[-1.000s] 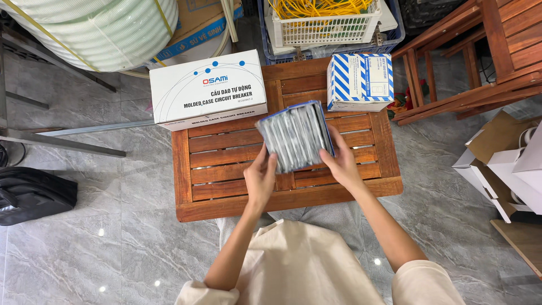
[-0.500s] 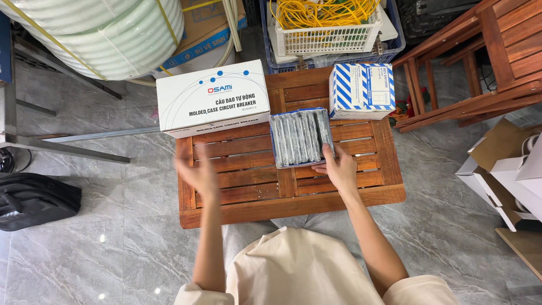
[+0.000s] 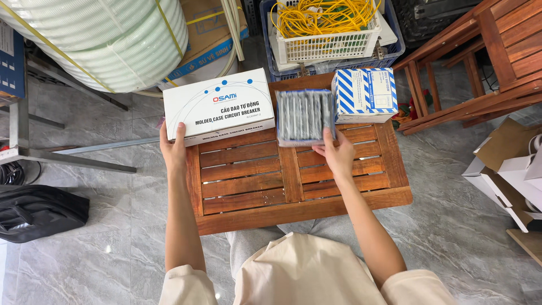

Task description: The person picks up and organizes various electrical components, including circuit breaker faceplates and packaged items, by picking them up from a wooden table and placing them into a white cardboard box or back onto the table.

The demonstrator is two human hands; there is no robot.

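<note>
Since the earlier frame my left hand (image 3: 173, 148) has gone out to the left edge of the worktop (image 3: 248, 186) and taken hold of the white box (image 3: 219, 105), while the grey pack (image 3: 303, 116), which I was gripping with both hands above the slats, now lies flat at the back of the worktop. My right hand (image 3: 339, 153) rests at the pack's near right corner, fingers together and pressing or nudging it; I cannot tell whether it grips or only touches. The left hand is clamped on the white box's near left corner, thumb on the front face, fingers hidden underneath.

As I judge it, the pack is set down: it sits between the white box and the blue-and-white striped box (image 3: 365, 95), just beside each, perhaps touching the striped one. The three make a row along the far edge. What looks left is squaring the white box, which overhangs the worktop's left side and sits slightly skewed. The front slats carry nothing. Beyond the row stand a white basket of yellow cable (image 3: 326, 28) and a large coil of white conduit (image 3: 107, 39).
</note>
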